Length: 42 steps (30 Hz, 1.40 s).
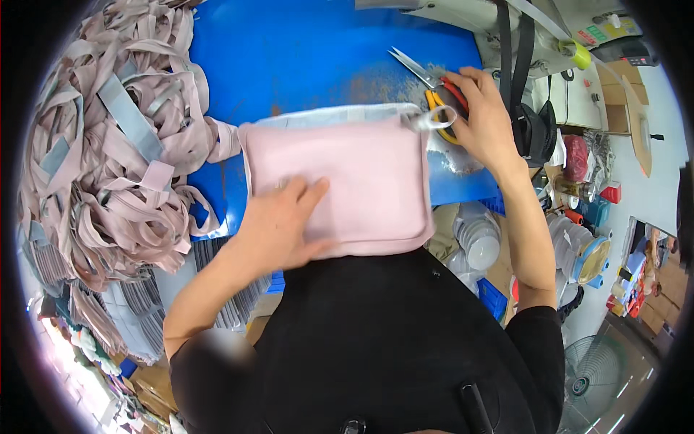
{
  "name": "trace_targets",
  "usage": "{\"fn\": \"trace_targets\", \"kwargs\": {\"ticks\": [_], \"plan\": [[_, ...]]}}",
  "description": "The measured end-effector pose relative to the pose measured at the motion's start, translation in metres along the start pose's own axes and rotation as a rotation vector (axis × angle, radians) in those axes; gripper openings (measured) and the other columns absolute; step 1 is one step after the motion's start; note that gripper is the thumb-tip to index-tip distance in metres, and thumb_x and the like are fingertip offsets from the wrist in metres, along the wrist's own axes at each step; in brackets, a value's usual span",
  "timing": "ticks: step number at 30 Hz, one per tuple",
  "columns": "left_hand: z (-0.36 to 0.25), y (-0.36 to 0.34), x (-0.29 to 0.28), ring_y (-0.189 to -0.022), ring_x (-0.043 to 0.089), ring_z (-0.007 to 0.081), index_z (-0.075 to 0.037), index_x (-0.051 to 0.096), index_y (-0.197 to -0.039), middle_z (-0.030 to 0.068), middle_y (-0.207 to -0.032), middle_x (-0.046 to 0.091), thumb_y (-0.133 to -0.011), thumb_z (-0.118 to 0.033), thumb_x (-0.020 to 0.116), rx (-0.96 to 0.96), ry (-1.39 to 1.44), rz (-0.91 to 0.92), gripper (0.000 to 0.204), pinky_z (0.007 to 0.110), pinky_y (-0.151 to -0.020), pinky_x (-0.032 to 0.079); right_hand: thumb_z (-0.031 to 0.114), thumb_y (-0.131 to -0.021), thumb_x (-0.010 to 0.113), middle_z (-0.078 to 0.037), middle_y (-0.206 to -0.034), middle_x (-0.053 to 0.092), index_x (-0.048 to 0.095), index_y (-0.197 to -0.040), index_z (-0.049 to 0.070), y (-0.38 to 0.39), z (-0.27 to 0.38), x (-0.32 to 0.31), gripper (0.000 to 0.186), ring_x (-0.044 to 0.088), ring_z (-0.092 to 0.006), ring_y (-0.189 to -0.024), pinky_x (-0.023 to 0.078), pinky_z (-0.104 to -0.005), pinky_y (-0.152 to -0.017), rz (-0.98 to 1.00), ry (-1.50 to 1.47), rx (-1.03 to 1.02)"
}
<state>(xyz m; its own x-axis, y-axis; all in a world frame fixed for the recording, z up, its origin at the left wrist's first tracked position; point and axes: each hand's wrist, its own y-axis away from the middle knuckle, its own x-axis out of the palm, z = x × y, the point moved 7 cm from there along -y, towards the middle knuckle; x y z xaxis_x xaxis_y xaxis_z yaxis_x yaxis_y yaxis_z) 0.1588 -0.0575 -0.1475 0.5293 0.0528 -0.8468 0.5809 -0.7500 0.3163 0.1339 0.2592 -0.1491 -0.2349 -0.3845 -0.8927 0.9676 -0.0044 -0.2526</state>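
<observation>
A pink, rectangular padded fabric piece [361, 173] with a pale edge along its far side lies in front of me on the blue table. My left hand [278, 228] rests on its near left part, fingers apart and slightly blurred. At the far right, my right hand [483, 119] has its fingers curled round the handles of a pair of scissors [416, 69]. The handles look red and yellow, and the blades point away to the left. A clear plastic loop [437, 119] sits by the piece's far right corner, near my right thumb.
A large heap of pink and grey fabric strips [144, 137] covers the left of the blue table [289, 50]. Stacked grey pieces [137, 311] lie below it. A sewing machine [463, 18] stands at the far right, with black straps [513, 65] hanging there. A fan [589, 383] is at lower right.
</observation>
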Motion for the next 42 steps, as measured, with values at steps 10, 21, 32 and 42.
{"fn": "trace_targets", "kwargs": {"ticks": [10, 21, 32, 42], "plan": [[0.026, -0.063, -0.001, -0.151, 0.035, 0.0463, -0.008, 0.049, -0.064, 0.0243, -0.156, 0.047, -0.076, -0.031, 0.088, 0.095, -0.013, -0.589, 0.047, 0.08, -0.113, 0.023, 0.034, -0.093, 0.072, -0.013, -0.094, 0.07, 0.072, -0.103, 0.006, -0.066, 0.087, 0.1, 0.03, 0.068, -0.0343, -0.091, 0.052, -0.0466, -0.078, 0.15, -0.065, -0.064], [0.046, 0.098, 0.003, -0.103, 0.07, 0.0306, -0.009, 0.067, -0.08, 0.0114, -0.108, 0.072, -0.076, -0.008, 0.083, 0.008, 0.068, -0.836, 0.017, 0.042, -0.088, 0.056, 0.035, -0.096, 0.071, -0.021, -0.095, 0.071, 0.071, -0.1, 0.002, -0.074, 0.099, 0.1, 0.033, 0.068, -0.0417, -0.086, 0.051, -0.0475, -0.075, 0.111, -0.119, -0.15], [0.187, 0.359, 0.114, -0.097, 0.07, 0.0397, -0.008, 0.065, -0.137, 0.0201, -0.117, 0.07, -0.083, -0.014, 0.08, -1.117, -0.143, -0.37, 0.056, 0.047, -0.087, 0.057, 0.026, -0.09, 0.079, -0.014, -0.112, 0.071, 0.072, -0.123, 0.004, -0.078, 0.143, 0.078, 0.04, 0.068, -0.0282, -0.105, 0.052, -0.0385, -0.091, -0.054, -0.274, -0.302], [0.162, 0.337, 0.099, -0.109, 0.068, 0.0364, -0.016, 0.063, -0.141, 0.0145, -0.129, 0.065, -0.078, -0.02, 0.085, -0.982, -0.31, -0.297, 0.067, 0.047, -0.089, 0.058, 0.019, -0.09, 0.078, -0.013, -0.124, 0.065, 0.061, -0.134, 0.004, 0.092, 0.326, 0.108, 0.05, 0.065, -0.0273, -0.109, 0.054, -0.0389, -0.092, 0.708, -0.991, -0.466]]}}
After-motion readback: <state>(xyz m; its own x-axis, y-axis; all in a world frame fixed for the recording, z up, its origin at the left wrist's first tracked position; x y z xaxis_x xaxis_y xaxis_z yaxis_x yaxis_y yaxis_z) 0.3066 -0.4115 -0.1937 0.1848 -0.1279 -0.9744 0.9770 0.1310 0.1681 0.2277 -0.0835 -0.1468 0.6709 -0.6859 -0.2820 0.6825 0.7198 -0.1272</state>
